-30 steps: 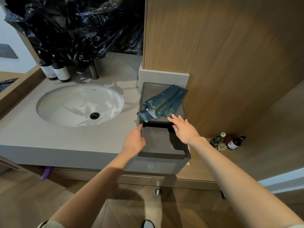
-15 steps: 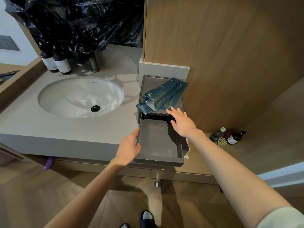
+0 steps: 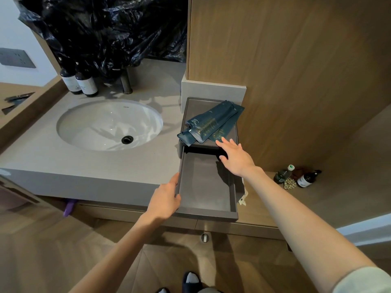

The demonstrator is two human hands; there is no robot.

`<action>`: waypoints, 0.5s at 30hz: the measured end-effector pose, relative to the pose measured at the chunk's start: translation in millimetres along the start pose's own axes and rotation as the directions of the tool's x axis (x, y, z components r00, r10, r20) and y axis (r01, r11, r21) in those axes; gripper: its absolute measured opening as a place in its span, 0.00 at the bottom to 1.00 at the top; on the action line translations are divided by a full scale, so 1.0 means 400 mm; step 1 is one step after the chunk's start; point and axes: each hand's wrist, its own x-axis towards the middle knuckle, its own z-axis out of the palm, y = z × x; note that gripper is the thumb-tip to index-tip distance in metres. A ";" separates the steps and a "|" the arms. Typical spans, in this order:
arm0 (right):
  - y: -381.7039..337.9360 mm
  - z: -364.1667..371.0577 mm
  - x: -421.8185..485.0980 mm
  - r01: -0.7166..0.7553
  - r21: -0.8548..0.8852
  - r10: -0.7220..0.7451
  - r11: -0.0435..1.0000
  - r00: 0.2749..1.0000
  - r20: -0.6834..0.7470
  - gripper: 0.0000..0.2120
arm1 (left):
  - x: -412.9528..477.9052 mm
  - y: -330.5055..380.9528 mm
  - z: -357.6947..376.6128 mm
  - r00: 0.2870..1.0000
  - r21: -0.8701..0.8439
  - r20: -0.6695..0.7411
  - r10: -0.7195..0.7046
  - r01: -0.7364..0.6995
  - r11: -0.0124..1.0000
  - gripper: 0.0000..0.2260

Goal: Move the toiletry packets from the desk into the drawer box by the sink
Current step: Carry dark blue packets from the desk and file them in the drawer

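Observation:
Several dark teal toiletry packets (image 3: 208,125) lie fanned on top of the grey drawer box (image 3: 234,132), to the right of the sink. The box's drawer (image 3: 206,182) is pulled far out over the counter's front edge, and its grey inside is bare. My left hand (image 3: 167,198) grips the drawer's left wall near the front corner. My right hand (image 3: 234,156) hovers with fingers spread above the drawer's back right, fingertips at the near ends of the packets.
A white oval sink (image 3: 109,124) sits in the grey counter (image 3: 84,166), with a dark tap (image 3: 126,83) and two dark bottles (image 3: 79,82) behind it. Black plastic sheeting (image 3: 105,30) hangs above. A wood panel (image 3: 285,60) stands right; small bottles (image 3: 298,176) sit on a low ledge.
My left hand has pulled the drawer further out towards me. My right hand has stayed near the packets' near ends, with the drawer now open beneath it.

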 end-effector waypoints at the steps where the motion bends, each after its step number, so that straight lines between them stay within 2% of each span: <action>1: 0.001 0.002 -0.001 0.014 -0.028 -0.014 1.000 1.000 -0.008 0.26 | -0.002 0.000 -0.005 1.000 0.019 0.010 -0.009 0.009 1.000 0.30; 3: 0.002 0.004 -0.002 0.042 -0.077 -0.044 0.996 0.999 -0.024 0.26 | -0.003 0.003 -0.018 1.000 0.029 -0.012 -0.015 0.015 0.999 0.31; 6: 0.004 -0.002 0.001 0.068 -0.109 -0.073 0.992 0.996 -0.044 0.24 | 0.008 0.021 -0.054 0.992 -0.054 -0.117 0.038 -0.045 0.998 0.34; 10: -0.002 -0.032 0.011 0.085 -0.122 -0.095 0.989 0.992 -0.078 0.20 | 0.064 0.075 -0.123 0.972 -0.177 -0.223 0.077 -0.118 0.977 0.29; 15: -0.016 -0.059 0.023 0.107 0.144 -0.069 0.984 0.967 -0.245 0.14 | 0.174 0.131 -0.186 0.953 -0.218 -0.284 0.109 -0.175 0.960 0.23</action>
